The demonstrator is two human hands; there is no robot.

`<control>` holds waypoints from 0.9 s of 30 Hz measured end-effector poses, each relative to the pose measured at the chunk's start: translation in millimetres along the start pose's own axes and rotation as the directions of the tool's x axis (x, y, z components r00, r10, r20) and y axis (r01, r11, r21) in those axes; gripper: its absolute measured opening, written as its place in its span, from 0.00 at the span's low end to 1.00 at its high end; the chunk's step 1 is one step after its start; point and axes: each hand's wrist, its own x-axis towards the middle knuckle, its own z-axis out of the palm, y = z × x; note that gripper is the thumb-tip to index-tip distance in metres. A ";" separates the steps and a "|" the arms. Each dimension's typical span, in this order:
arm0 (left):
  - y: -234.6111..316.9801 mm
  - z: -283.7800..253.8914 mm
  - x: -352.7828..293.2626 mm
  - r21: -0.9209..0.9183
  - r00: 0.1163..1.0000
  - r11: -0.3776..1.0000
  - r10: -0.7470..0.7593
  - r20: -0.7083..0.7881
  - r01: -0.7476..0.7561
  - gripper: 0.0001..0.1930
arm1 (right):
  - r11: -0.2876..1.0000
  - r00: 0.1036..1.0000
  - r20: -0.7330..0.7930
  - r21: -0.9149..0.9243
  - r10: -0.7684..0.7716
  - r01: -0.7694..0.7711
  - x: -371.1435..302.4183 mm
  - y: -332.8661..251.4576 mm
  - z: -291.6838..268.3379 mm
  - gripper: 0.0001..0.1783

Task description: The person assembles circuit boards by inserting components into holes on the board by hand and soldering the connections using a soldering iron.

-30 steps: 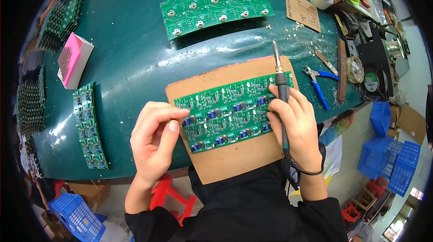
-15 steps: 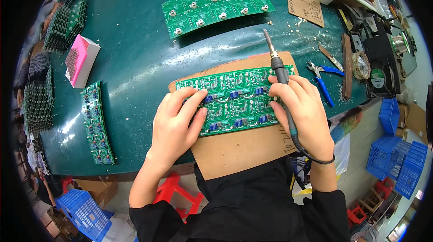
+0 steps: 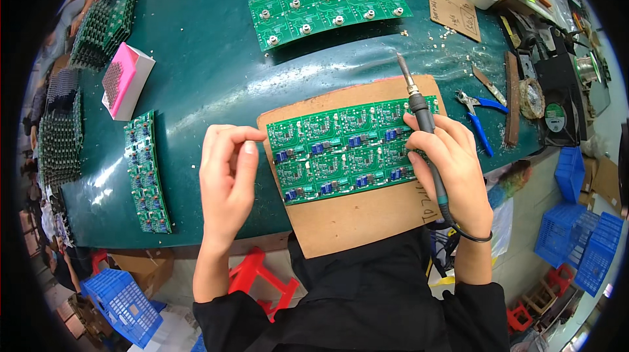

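One circuit board (image 3: 347, 154) lies by the unclosed left hand (image 3: 226, 172) — right hand (image 3: 457, 172) gripping a soldering iron (image 3: 421, 116).

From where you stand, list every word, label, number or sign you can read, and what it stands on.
I won't copy writing out; where it stands:
Small cardboard piece: handwriting, partly blurred.
Cardboard mat: handwriting near the right hand.
Black equipment: round green label, too small to read.
Populated circuit board: any printing too small to read.
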 end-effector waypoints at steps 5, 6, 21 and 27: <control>0.5 -14.8 -12.9 -0.147 0.990 0.979 -0.142 -0.008 0.139 0.05 | 0.980 0.978 -0.186 0.193 0.092 -0.056 -6.8 -2.6 -0.9 0.17; 0.1 -14.4 -14.7 -0.146 0.989 0.979 -0.145 -0.010 0.142 0.05 | 0.966 0.959 -0.248 0.248 0.135 -0.072 -8.7 -5.0 -1.6 0.16; -21.1 6.7 -6.0 0.128 0.879 0.885 0.410 0.245 -0.449 0.10 | 0.955 0.945 -0.302 0.295 0.128 -0.035 -29.4 -35.9 4.0 0.22; -20.2 7.4 -3.8 0.068 0.923 0.948 0.285 0.259 -0.312 0.08 | 0.862 0.945 -0.254 0.503 0.207 -0.054 -31.0 -46.4 10.1 0.19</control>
